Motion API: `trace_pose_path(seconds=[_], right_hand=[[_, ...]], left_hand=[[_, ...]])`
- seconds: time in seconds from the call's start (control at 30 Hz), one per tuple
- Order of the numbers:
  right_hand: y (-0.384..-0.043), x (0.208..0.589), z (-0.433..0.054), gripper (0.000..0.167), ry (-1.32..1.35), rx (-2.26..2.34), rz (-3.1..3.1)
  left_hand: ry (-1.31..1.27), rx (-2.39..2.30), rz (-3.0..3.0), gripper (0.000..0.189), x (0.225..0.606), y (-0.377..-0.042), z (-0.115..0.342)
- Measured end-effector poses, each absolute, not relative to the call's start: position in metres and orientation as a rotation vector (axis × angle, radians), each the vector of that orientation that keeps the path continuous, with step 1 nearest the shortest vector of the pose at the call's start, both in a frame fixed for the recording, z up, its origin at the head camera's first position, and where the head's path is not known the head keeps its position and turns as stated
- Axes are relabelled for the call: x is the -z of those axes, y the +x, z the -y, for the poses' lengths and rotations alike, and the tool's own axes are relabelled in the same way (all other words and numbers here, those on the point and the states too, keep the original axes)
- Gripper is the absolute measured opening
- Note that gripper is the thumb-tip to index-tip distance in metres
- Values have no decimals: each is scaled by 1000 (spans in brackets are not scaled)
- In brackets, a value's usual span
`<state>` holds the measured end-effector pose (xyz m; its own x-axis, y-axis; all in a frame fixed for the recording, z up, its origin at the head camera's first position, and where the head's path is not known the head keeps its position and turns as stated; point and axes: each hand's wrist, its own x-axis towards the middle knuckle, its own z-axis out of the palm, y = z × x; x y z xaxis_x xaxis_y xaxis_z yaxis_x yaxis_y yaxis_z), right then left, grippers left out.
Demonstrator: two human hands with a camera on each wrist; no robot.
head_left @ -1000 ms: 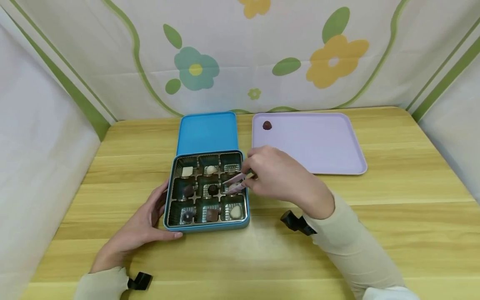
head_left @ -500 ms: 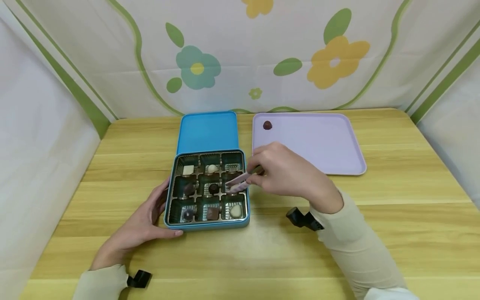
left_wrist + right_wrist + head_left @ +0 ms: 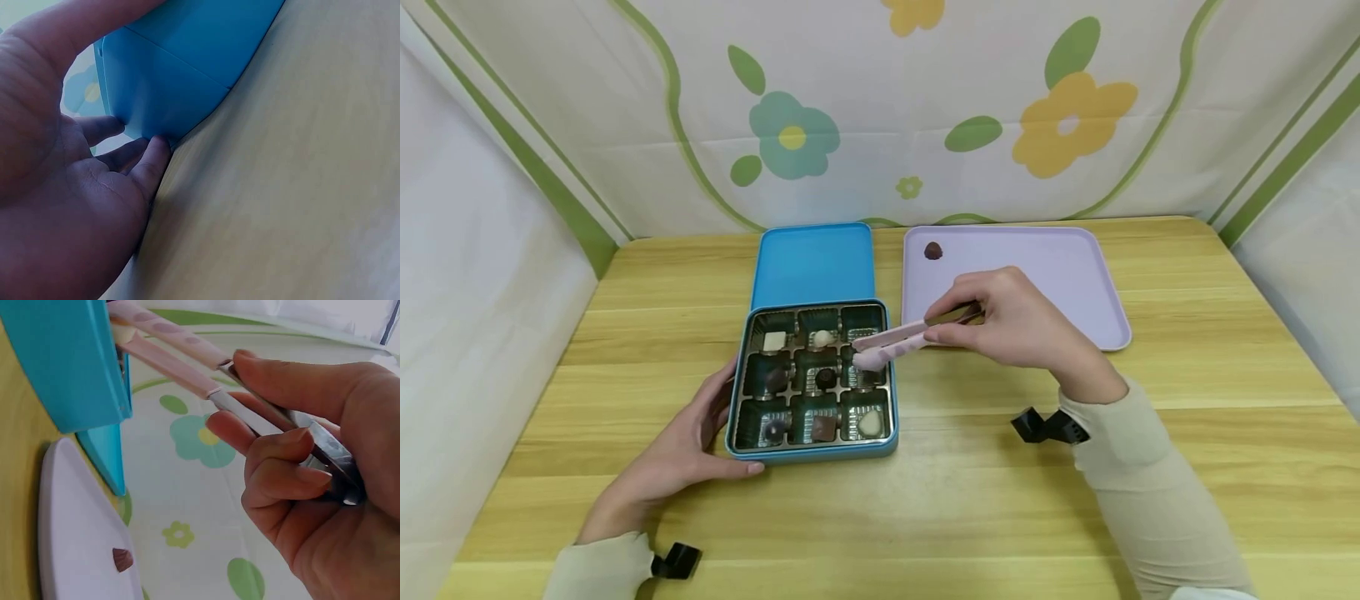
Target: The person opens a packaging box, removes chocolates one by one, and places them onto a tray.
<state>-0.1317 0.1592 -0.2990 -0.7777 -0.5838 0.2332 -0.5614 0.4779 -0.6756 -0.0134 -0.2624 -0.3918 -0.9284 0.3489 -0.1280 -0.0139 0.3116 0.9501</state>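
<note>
In the head view, my left hand [image 3: 681, 454] holds the near left corner of a blue tin box [image 3: 812, 454], thumb along the front and fingers on the left side. The left wrist view shows its fingertips against the tin's wall [image 3: 162, 81]. My right hand [image 3: 1007, 321] pinches pink-tipped metal tongs [image 3: 898, 337], which slant over the tin's right column. Between the tong tips a small cream-coloured piece [image 3: 125, 334] shows in the right wrist view. Chocolates sit in the divided insert, among them a white square [image 3: 774, 341], a dark round one [image 3: 825, 379] and a white heart-shaped one [image 3: 871, 423].
A lilac tray [image 3: 1037, 283] lies at the back right with one brown chocolate [image 3: 933, 251] in its far left corner. The blue lid [image 3: 812, 265] is behind the tin. A flowered curtain [image 3: 880, 108] hangs beyond the wooden table [image 3: 970, 517].
My right hand has drawn the tongs up and to the right, out of the middle right compartment, with the cream-coloured piece at their tips. My left hand stays at the tin.
</note>
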Motion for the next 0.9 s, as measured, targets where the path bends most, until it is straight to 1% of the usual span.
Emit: trace_pose_path(seconds=[0.37, 0.6, 0.73, 0.9], right_hand=[[-138, 308, -172, 10, -900, 1323, -2617], [-139, 312, -194, 11, -655, 1478, -2566], [-142, 319, -209, 16, -536, 1514, -2579], [-150, 326, -220, 24, -315, 1585, -2548]], left_hand=[[291, -1652, -2269, 131, 393, -12, 261], [309, -1644, -2286, 132, 394, -13, 262], [295, -1640, -2280, 132, 392, -13, 262], [274, -1619, -2294, 132, 390, -13, 262]])
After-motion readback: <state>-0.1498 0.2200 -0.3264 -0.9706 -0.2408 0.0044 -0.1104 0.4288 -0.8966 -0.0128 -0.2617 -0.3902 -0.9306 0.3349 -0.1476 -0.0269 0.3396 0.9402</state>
